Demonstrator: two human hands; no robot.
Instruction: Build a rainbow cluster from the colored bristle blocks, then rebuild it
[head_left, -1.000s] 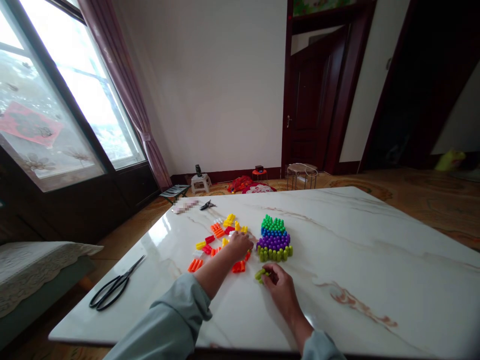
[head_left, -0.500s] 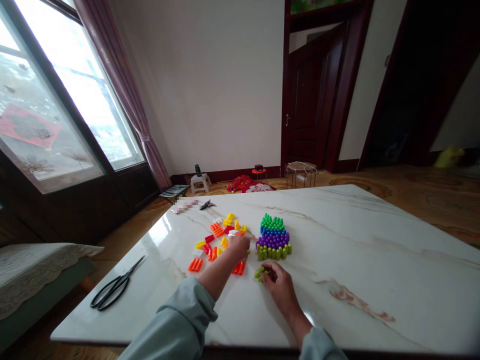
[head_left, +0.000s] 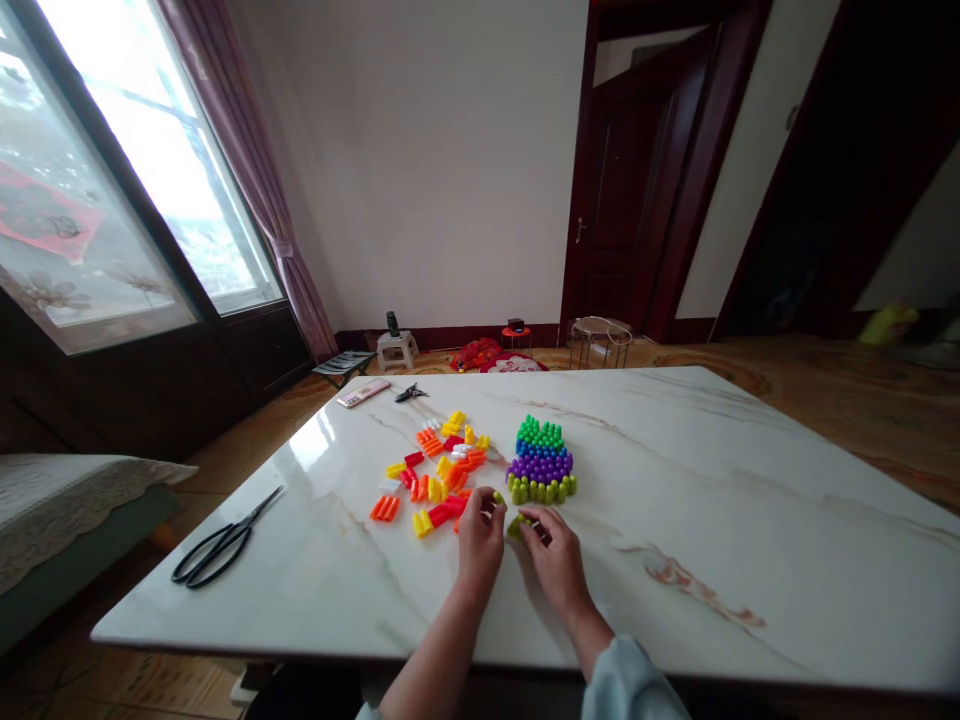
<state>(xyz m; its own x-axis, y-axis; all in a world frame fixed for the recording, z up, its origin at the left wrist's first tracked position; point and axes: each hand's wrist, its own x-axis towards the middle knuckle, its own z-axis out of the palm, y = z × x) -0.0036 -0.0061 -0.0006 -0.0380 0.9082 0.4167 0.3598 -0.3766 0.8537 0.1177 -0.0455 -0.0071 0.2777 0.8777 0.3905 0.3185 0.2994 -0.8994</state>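
Our left hand [head_left: 484, 530] pinches a small olive piece [head_left: 499, 498]; our right hand [head_left: 553, 548], at three o'clock of it, grips olive pieces [head_left: 516, 526].

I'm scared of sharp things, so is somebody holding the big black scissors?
No, the black scissors lie on the white table, away from the left hand and right hand.

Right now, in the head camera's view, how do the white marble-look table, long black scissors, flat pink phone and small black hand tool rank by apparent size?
1. Table
2. Scissors
3. Phone
4. Hand tool

The scissors lie nearer the camera, which enlarges them.
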